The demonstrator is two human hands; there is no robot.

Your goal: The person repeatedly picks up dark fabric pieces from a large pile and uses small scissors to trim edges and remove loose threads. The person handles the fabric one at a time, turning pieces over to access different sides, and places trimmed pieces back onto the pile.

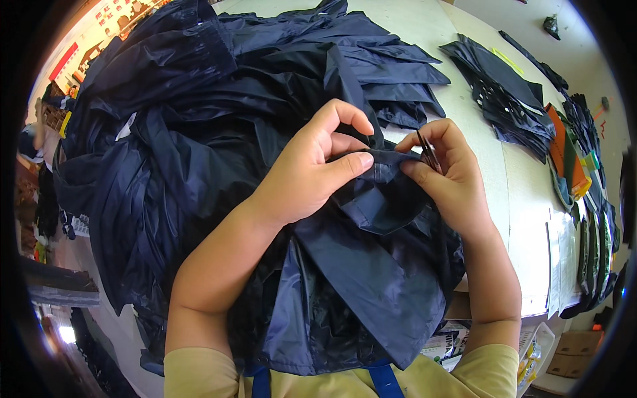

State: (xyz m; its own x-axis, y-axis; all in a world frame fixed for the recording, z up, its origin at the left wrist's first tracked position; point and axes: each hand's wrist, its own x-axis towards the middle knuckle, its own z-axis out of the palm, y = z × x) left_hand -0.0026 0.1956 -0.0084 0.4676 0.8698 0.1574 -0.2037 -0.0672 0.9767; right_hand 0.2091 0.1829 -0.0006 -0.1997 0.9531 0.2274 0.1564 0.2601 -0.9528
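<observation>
A shiny navy garment (pixel 381 265) hangs in front of me and drapes down toward my lap. Its upper stitched edge is raised between my two hands. My left hand (pixel 295 169) is closed on that edge in a pinch, the thumb on top and the index finger arched above it. A short way to the right, my right hand (pixel 454 179) pinches the same edge between thumb and fingertips. Dark, pointed thread snips (pixel 428 151) are also in the right hand, tips upward; their lower part is hidden by the fingers.
A big heap of navy garments (pixel 199 119) covers the left and far side of the pale table (pixel 488 219). Flat dark fabric pieces (pixel 494 89) lie at the far right, near an orange piece (pixel 564 152). Cardboard boxes (pixel 577 351) stand low at the right.
</observation>
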